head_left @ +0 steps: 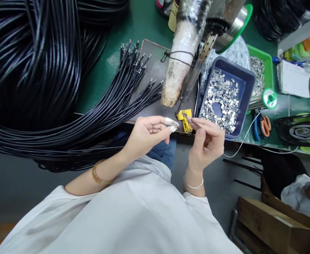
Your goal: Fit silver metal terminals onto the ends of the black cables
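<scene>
My left hand (151,132) is closed, with white wrapping on its thumb and forefinger tips. Between them it pinches a cable's thin wire end (177,126), showing a bit of red. My right hand (208,141) is closed too, its fingertips on a small metal piece (190,119) resembling the connector shells in the blue tray. Just behind the fingertips sits a yellow clamp-like fixture (184,119) on a dark board (155,56). The blue tray (246,102), with many shiny metal connector shells (224,95), stands right of my right hand.
Black cables (104,102) with stripped ends fan across the bench at left, beside a large cable coil (33,53). A plastic-wrapped tube (180,60) reaches down over the board. Further right are a green tray (270,67), a solder spool (269,98), pliers (265,126) and a fan (303,130).
</scene>
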Demonstrator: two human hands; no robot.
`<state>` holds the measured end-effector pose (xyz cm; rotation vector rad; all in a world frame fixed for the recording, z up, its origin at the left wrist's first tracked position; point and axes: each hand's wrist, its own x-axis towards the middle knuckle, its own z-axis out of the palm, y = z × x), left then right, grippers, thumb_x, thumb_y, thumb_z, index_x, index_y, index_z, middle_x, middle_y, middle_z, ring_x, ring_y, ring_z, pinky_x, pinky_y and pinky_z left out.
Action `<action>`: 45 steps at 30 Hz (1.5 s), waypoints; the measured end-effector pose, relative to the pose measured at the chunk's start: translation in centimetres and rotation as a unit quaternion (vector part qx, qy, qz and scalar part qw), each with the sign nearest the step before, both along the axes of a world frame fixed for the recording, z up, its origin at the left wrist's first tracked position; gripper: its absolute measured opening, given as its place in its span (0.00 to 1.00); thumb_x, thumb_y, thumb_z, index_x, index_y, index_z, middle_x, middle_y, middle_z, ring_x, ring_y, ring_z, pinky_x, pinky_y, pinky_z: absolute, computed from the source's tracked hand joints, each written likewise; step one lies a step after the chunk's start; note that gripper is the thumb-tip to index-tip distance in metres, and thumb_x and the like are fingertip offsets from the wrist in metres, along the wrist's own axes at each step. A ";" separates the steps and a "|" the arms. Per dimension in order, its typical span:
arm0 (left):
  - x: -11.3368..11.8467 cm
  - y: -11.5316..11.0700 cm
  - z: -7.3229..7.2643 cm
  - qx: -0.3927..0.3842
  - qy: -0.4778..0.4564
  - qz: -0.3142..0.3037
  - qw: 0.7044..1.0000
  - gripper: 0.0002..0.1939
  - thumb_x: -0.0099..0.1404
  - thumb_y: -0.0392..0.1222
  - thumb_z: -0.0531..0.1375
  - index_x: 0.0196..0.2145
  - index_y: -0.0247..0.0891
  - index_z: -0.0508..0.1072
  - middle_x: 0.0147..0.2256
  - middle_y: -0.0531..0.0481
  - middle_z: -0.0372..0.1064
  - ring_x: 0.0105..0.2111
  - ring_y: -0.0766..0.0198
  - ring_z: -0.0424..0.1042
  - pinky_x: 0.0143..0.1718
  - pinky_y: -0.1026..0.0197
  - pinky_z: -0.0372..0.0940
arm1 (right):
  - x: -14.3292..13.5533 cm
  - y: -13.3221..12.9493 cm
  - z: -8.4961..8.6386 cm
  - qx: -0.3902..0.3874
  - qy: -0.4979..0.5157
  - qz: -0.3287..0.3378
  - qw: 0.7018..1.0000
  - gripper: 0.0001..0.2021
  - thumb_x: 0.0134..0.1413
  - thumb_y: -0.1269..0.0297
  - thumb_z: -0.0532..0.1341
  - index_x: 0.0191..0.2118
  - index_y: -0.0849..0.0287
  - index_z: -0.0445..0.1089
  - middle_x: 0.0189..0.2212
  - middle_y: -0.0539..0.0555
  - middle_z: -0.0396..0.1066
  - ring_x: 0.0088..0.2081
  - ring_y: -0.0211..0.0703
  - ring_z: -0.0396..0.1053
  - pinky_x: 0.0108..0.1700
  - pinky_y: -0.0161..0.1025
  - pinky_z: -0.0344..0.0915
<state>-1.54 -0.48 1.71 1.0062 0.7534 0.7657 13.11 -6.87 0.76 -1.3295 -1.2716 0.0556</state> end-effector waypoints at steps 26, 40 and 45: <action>0.9 1.7 0.1 0.037 0.011 0.063 0.997 0.06 0.53 0.39 0.69 0.26 0.33 0.79 0.22 0.53 0.71 0.22 0.73 0.67 0.25 0.70 0.64 | -0.1 1.3 -1.2 0.001 -0.142 0.026 0.990 0.10 0.55 0.75 0.64 0.39 0.52 0.69 0.43 0.51 0.79 0.41 0.41 0.79 0.41 0.41 0.79; 1.2 2.1 0.5 0.066 0.018 0.095 0.993 0.03 0.54 0.33 0.66 0.23 0.34 0.78 0.18 0.56 0.67 0.19 0.76 0.62 0.21 0.73 0.60 | -0.4 1.7 -0.3 -0.046 -0.094 0.033 0.994 0.09 0.56 0.74 0.64 0.39 0.53 0.71 0.46 0.54 0.76 0.44 0.44 0.78 0.40 0.45 0.81; 1.0 2.0 -0.2 0.067 0.026 0.080 0.994 0.02 0.53 0.35 0.69 0.26 0.34 0.81 0.23 0.53 0.73 0.23 0.72 0.67 0.25 0.71 0.65 | -0.3 1.7 -0.4 -0.029 -0.106 0.027 0.994 0.09 0.54 0.75 0.65 0.39 0.53 0.70 0.43 0.53 0.78 0.41 0.41 0.78 0.34 0.39 0.79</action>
